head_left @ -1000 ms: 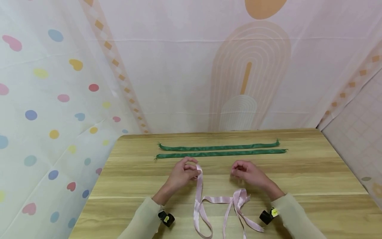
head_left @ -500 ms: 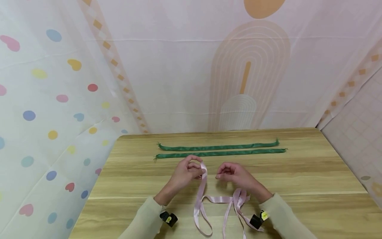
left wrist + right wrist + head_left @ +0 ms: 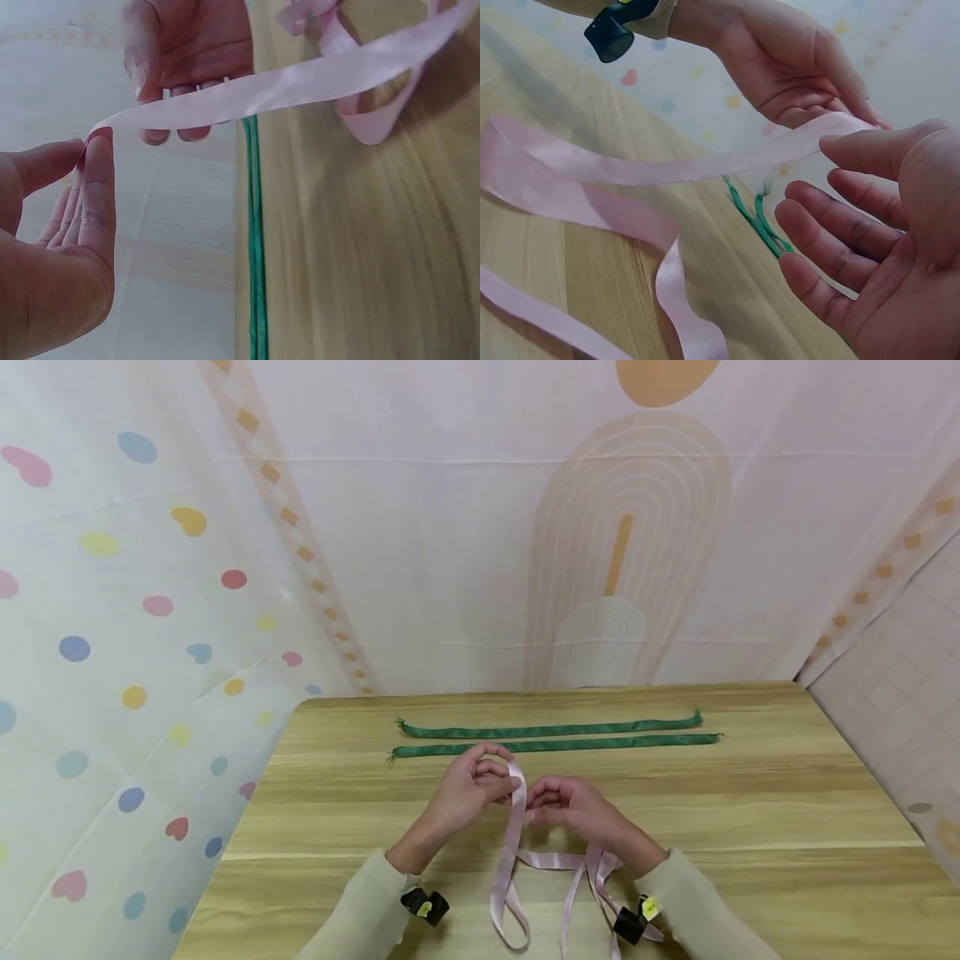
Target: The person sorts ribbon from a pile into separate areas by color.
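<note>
left grip pinches the pink ribbon's raised end between thumb and forefinger at frame centre; right hand open, fingers relaxed, just right of the strand, touching nothing for certain. ribbon's long axis runs down-frame to loops on the surface.

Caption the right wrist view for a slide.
Left hand pinches a pink ribbon; open right hand beside it.

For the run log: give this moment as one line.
left hand: pinches pink ribbon end | right hand: open beside it | green ribbons: untouched
</note>
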